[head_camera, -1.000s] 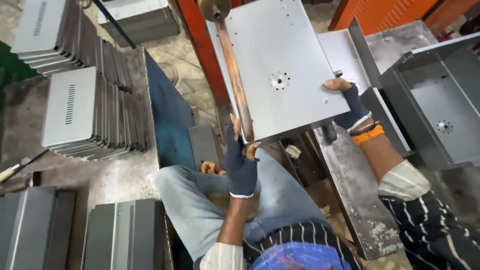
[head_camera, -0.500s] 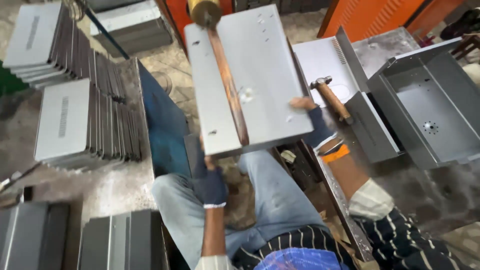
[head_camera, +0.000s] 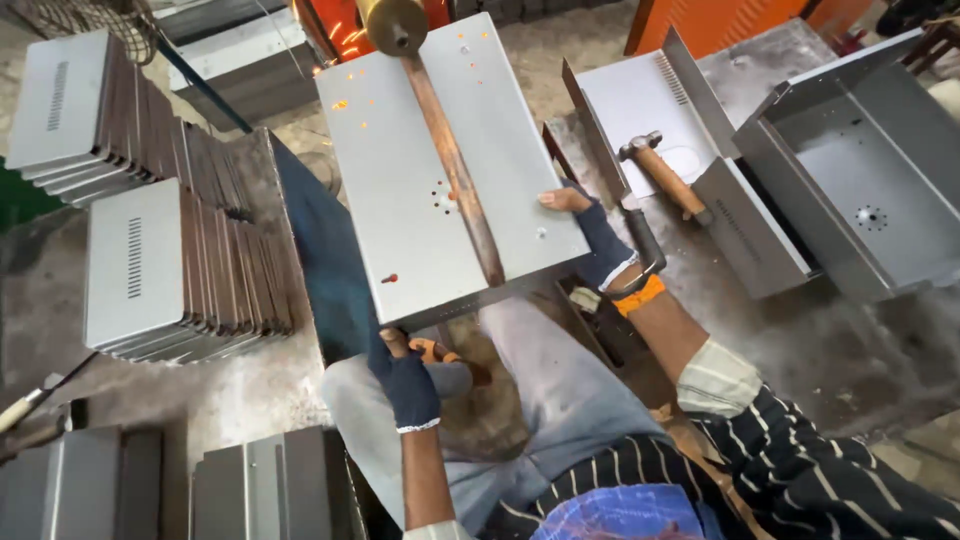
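- Grey metal panel lying flat and a little skewed at the middle of the view, above the lap, near edge toward the body, far edge up under a brass roller.
- Crossed lengthwise by a rusty bar resting on its top face, running from the roller down to the near edge.
- Small holes clustered beside the bar; orange sparks scattered over the far corner.
- Gripped at the near-left corner by the left hand, dark-gloved, forearm straight up from the bottom of the view, fingers curled under the edge, thumb on top, closed on the panel.
- Steadied at the right edge by the right hand, dark fingerless glove, orange band at the wrist, elbow bent out to the right, striped sleeve rolled; bare fingertips pressed flat on the top face, palm wrapped over the rim, holding the panel.
- Just right of that hand: hammer with wooden handle, lying on a folded sheet.
- Farther right: open grey box, well apart.
- Left: stacks of vented panels, leaning on edge.
- Lower left: more grey stacks on the floor.
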